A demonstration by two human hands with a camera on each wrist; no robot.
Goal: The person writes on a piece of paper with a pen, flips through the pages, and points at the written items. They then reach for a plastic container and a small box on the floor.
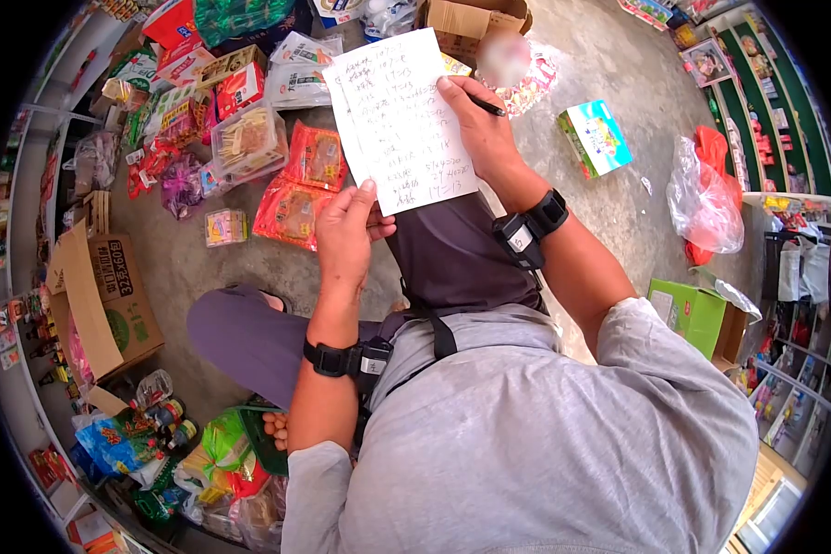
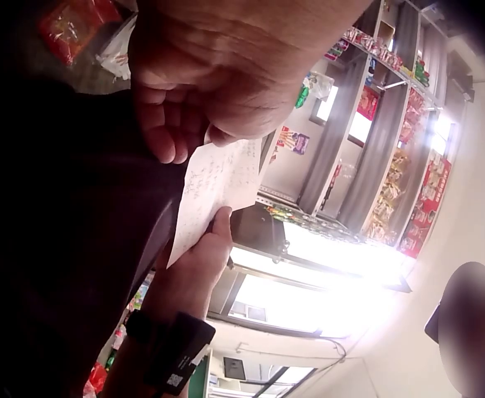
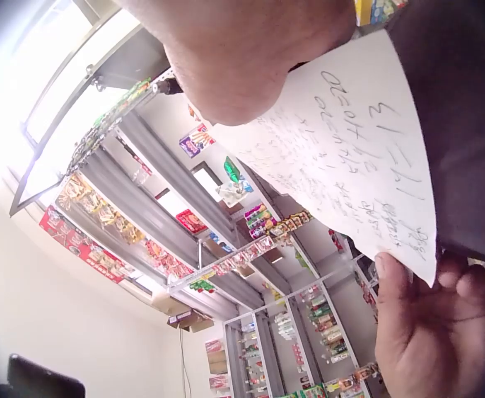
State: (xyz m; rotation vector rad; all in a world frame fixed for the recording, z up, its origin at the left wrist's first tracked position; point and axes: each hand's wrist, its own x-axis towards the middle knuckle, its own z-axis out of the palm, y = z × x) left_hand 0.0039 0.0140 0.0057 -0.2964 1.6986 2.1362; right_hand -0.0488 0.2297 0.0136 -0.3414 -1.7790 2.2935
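A white sheet of paper [image 1: 406, 129] with handwritten lines and sums is held up above the person's knee. My left hand [image 1: 346, 235] pinches its lower left corner, thumb on the written face. At the right edge, my right hand [image 1: 487, 138] grips the sheet with the thumb on top and also holds a black pen [image 1: 486, 105], which points off to the right. In the left wrist view the paper [image 2: 213, 186] spans between both hands. The right wrist view shows the writing on the paper [image 3: 366, 141] up close, with the left thumb on its corner.
Snack packets and a clear tub of sticks [image 1: 249, 138] lie on the floor at left, beside red packets [image 1: 312, 171]. A cardboard box [image 1: 111, 295] stands further left. To the right are a green-blue box [image 1: 596, 138] and plastic bags [image 1: 706, 198]. Stocked shelves [image 1: 766, 102] line the sides.
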